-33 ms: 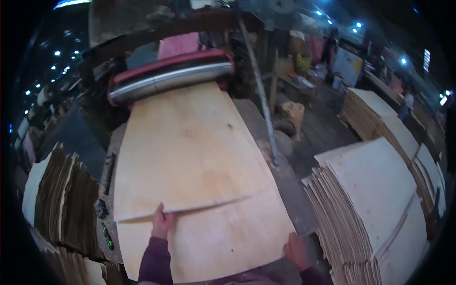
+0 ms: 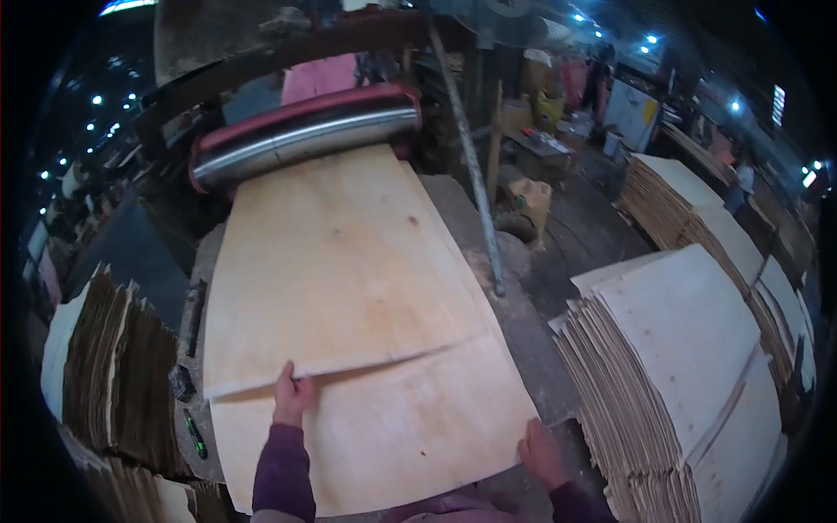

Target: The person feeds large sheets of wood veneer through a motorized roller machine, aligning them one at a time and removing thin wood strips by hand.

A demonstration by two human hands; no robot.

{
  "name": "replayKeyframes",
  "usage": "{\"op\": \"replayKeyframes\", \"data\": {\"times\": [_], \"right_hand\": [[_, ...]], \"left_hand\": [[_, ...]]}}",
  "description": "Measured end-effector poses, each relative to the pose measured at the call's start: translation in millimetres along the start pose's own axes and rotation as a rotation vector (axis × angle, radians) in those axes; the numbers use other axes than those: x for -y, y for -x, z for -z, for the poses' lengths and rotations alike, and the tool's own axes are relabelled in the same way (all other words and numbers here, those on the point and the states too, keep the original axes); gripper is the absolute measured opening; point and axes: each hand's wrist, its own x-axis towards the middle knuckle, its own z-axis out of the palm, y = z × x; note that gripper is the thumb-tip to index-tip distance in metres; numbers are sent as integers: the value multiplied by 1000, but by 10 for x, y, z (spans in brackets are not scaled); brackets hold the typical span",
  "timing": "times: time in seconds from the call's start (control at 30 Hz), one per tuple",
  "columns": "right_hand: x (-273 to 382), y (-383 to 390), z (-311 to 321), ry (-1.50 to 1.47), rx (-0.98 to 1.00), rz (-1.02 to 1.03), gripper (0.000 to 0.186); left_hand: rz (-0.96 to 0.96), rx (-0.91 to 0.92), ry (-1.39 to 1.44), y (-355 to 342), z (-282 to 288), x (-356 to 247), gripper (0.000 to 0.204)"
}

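Two thin, pale wood veneer sheets lie overlapped in front of me. The upper veneer sheet (image 2: 323,270) runs up to a shiny metal roller (image 2: 305,138) with red at its top and ends. My left hand (image 2: 294,397) pinches the near edge of that sheet, which is lifted a little above the lower veneer sheet (image 2: 418,410). At the right near corner of the lower sheet, my right hand (image 2: 542,453) is closed on its edge, the fingertips partly hidden.
Tall stacks of veneer stand at the right (image 2: 680,331) and left (image 2: 118,375). A green and black cutter (image 2: 195,434) lies by the sheets' left edge. A slanted metal pole (image 2: 471,166) rises right of the roller; a brown sack (image 2: 530,205) sits beyond it.
The whole view has shifted slightly, with the scene a little higher and to the left. Both hands keep their hold on the sheets.
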Motion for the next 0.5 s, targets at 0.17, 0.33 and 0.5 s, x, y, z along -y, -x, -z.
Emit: {"op": "replayKeyframes", "data": {"times": [0.17,0.33,0.5], "right_hand": [[-23,-201,88,-54,-94,31,41],[-245,-488,401,-488,195,-334,45],[347,-891,876,-1106,596,-310,41]], "left_hand": [[231,320,-152,-58,-63,107,32],[388,131,-224,1319,922,933,30],[342,165,-81,2810,1737,1258,52]]}}
